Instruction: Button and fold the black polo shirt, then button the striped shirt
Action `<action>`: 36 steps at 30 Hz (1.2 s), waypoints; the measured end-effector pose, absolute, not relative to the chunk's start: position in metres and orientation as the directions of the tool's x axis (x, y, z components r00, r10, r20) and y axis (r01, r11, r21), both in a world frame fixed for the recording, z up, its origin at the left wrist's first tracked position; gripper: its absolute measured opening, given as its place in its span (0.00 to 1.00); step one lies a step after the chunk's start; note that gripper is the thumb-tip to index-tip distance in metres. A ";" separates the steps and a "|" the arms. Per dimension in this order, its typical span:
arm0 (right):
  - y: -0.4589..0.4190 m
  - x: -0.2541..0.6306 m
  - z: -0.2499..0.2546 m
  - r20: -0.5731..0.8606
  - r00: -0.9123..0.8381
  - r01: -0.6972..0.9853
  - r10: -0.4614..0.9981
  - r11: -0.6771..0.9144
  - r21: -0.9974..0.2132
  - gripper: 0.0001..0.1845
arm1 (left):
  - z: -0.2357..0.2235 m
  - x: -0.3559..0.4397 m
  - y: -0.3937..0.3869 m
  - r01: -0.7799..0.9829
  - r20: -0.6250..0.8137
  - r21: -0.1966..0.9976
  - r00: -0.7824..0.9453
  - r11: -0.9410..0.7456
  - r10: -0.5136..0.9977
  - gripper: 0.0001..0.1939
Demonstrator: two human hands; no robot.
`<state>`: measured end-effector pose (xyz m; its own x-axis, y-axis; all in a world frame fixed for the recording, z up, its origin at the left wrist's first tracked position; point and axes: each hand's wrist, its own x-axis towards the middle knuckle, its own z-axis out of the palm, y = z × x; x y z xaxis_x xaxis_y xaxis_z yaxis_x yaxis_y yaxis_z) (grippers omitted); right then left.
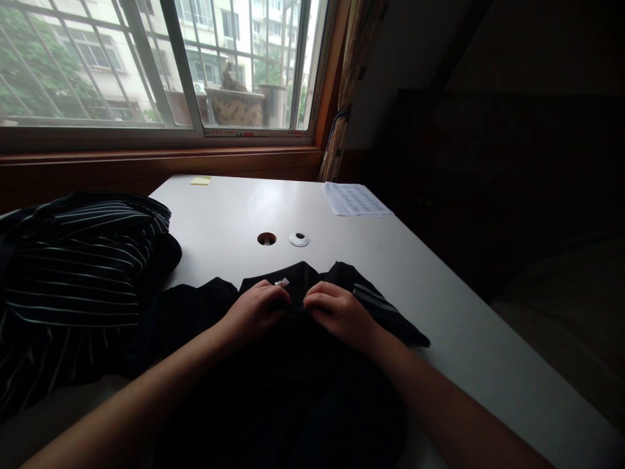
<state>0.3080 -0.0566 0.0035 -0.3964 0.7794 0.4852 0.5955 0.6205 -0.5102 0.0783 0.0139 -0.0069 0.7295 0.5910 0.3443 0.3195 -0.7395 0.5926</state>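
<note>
A dark garment (pixel 293 378) lies spread over the near part of the white desk, with grey stripes on its right-hand edge. My left hand (pixel 258 305) is closed on its upper part, fingers curled into the cloth beside a small white tag (pixel 282 282). Close by on the right, my right hand (pixel 336 307) pinches the same garment, its fingertips a short gap from the left ones. Deep shadow hides the folds below my wrists. The garment's exact kind is too dark to make out.
Striped black clothing (pixel 83 260) is heaped at the left. On the white desk (pixel 219 221) are a round cable hole (pixel 266 239), its white cover ring (pixel 299 239), a yellow sticky note (pixel 200 180) and printed sheets (pixel 359 198). A barred window (pixel 234 65) stands behind.
</note>
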 end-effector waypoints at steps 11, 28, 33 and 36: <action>-0.058 0.323 0.017 0.469 -0.616 0.621 0.633 0.756 -0.205 0.13 | -0.008 0.078 0.020 0.315 0.286 0.609 0.769 -0.728 0.572 0.05; -0.057 0.303 0.011 0.509 -0.617 0.536 0.600 0.794 -0.286 0.11 | -0.005 0.079 0.022 0.214 0.256 0.624 0.852 -0.752 0.456 0.04; -0.058 0.301 0.011 0.488 -0.604 0.565 0.630 0.770 -0.296 0.11 | -0.007 0.079 0.023 0.191 0.289 0.635 0.840 -0.749 0.459 0.03; -0.058 0.304 0.013 0.490 -0.622 0.589 0.611 0.777 -0.221 0.11 | -0.008 0.079 0.023 0.201 0.299 0.639 0.824 -0.743 0.481 0.03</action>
